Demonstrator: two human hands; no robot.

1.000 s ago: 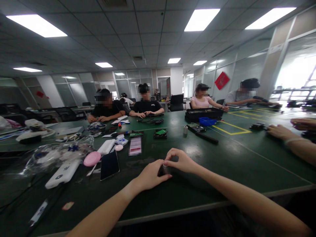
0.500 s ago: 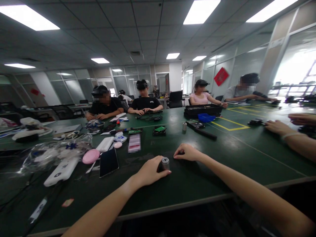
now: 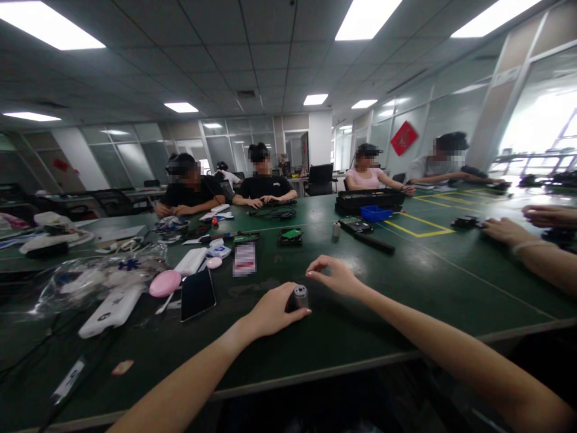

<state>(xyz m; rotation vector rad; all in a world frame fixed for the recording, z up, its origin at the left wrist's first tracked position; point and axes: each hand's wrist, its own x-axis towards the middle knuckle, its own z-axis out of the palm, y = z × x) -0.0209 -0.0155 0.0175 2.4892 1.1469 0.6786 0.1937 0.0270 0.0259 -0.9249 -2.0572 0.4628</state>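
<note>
My left hand [image 3: 273, 310] is wrapped round a short silver metal cylinder [image 3: 300, 296], which stands upright on the green table near its front edge. Small dark holes mark the cylinder's top, and it resembles a little motor. Just above and to the right of it, my right hand [image 3: 336, 276] is raised, thumb and index finger drawn together in a pinch. Whatever lies between those fingertips, if anything, is too small to make out. Farther back stands a similar small cylinder [image 3: 336, 229].
Left of my hands lie a dark phone [image 3: 198, 294], a pink round case [image 3: 164, 283], a white case [image 3: 110, 311] and plastic bags. Beyond are a green circuit board [image 3: 291, 236], a blue tray [image 3: 375, 213] and a black box [image 3: 349, 201]. Several people sit around the table.
My right hand has risen slightly and moved left, closer to the top of the cylinder. My left hand keeps its hold on the cylinder.
</note>
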